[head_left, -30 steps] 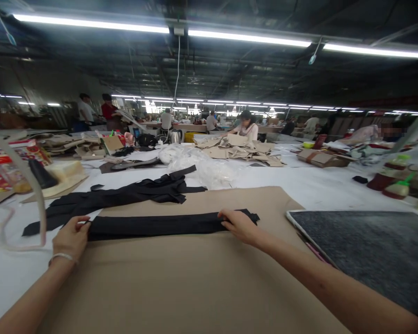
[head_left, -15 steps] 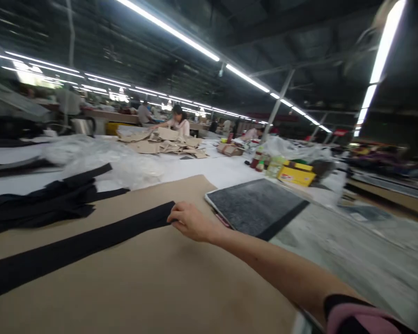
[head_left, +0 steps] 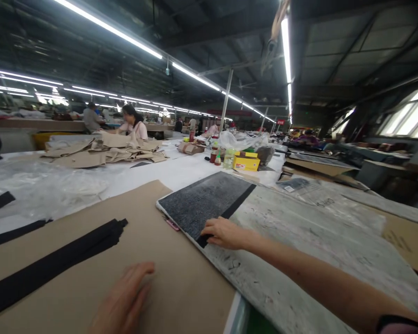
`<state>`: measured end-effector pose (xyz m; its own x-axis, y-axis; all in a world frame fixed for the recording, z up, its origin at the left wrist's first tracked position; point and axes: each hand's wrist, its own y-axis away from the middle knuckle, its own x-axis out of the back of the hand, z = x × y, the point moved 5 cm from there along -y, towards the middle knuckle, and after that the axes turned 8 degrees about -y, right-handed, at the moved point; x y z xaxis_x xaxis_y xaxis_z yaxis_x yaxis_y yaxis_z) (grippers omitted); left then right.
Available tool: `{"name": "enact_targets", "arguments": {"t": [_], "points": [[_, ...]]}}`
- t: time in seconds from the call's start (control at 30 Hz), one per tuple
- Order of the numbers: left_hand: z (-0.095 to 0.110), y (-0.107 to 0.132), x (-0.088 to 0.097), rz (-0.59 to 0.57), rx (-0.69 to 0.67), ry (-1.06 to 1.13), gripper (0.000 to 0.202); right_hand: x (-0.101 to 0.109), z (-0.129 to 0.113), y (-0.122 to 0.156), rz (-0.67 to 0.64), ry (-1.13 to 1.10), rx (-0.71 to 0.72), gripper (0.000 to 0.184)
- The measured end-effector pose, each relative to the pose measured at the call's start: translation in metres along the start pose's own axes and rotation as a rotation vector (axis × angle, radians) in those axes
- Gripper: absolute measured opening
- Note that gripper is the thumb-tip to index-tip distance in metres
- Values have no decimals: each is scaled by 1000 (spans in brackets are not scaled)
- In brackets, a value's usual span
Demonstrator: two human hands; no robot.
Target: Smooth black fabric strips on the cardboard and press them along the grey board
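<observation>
My right hand (head_left: 225, 233) reaches across a pale, stained board and pinches the near end of a black fabric strip (head_left: 242, 197). That strip lies along the right edge of a dark grey, rough-textured sheet (head_left: 209, 192). My left hand (head_left: 125, 297), blurred by motion, hovers low over the brown cardboard (head_left: 184, 287) with its fingers stretched out and nothing visible in them. A stack of black fabric strips (head_left: 73, 248) lies on the cardboard, beyond and to the left of the left hand.
Clear plastic bags (head_left: 55, 185) and more black strips (head_left: 17, 233) lie at the left. Farther back are a pile of tan cut pieces (head_left: 104, 148), a yellow box (head_left: 245, 161) and small bottles (head_left: 218, 158). A co-worker (head_left: 134, 123) stands behind the pile.
My right hand has left the black strips on the cardboard and moved right to the strip on the grey sheet. My left hand has come into view. The view has swung right.
</observation>
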<state>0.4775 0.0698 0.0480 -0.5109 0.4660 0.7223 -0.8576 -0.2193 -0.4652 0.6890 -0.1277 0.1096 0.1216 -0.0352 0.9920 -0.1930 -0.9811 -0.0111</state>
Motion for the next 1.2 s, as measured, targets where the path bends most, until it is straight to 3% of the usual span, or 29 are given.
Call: {"name": "enact_targets", "arguments": {"t": [0.13,0.27,0.57,0.7,0.8,0.93,1.07,1.2], "points": [[52,-57,-52,-122,2,67,31,-4,-6,6,38,37,4,19],[68,-85,-85,-171,33,67,35,-6,-7,6,58,60,26,13],[55,-80,-107,-178,122,80,35,-17,4,-4,113,8,96,13],[57,-76,-110,-164,130,87,37,-20,8,5,212,-101,69,16],[62,-74,-109,-174,112,89,39,-15,25,15,410,-224,-53,14],[69,-72,-108,-193,81,60,42,21,80,51,864,-418,-314,23],[73,-73,-107,-210,61,3,43,87,135,130,1296,-582,-424,29],[75,-76,-108,-238,64,-36,47,147,160,222,1605,-751,-390,11]]}}
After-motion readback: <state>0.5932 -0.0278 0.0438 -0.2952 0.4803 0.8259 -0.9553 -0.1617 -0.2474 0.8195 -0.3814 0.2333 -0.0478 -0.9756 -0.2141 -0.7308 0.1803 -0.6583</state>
